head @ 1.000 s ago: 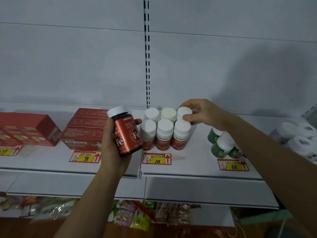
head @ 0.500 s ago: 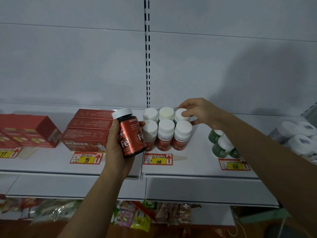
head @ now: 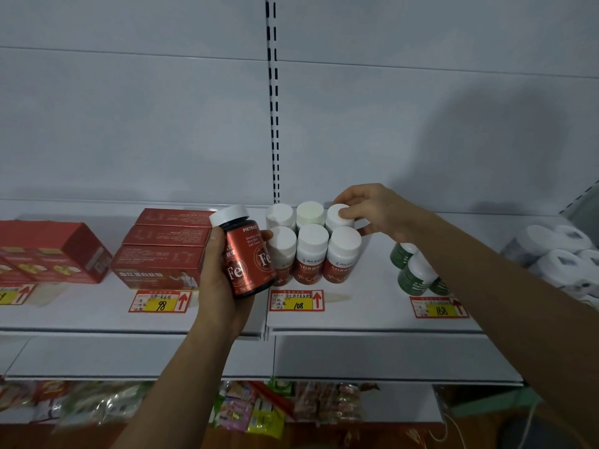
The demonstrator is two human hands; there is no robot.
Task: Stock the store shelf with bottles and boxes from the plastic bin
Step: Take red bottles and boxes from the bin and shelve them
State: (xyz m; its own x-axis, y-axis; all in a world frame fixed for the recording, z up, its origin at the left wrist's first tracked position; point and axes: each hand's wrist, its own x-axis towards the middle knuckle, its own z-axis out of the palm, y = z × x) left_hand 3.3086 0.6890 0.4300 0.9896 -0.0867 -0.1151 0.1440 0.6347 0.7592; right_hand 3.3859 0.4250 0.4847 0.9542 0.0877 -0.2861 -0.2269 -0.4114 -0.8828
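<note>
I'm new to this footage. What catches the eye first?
The red bottle marked Fe, gripped in the left hand before the shelf. Behind it, six white-capped bottles stand in a block, the right hand pinching the back-right cap.

A dark bottle (head: 248,254) with a red label marked "Fe" and a white cap is held tilted in front of the white shelf (head: 372,319), just left of a block of six white-capped, red-labelled bottles (head: 312,246) standing upright in two rows of three. The back-right bottle (head: 337,217) of that block is gripped at its cap. Three red boxes (head: 165,244) lie stacked to the left. Green bottles (head: 415,273) stand to the right.
</note>
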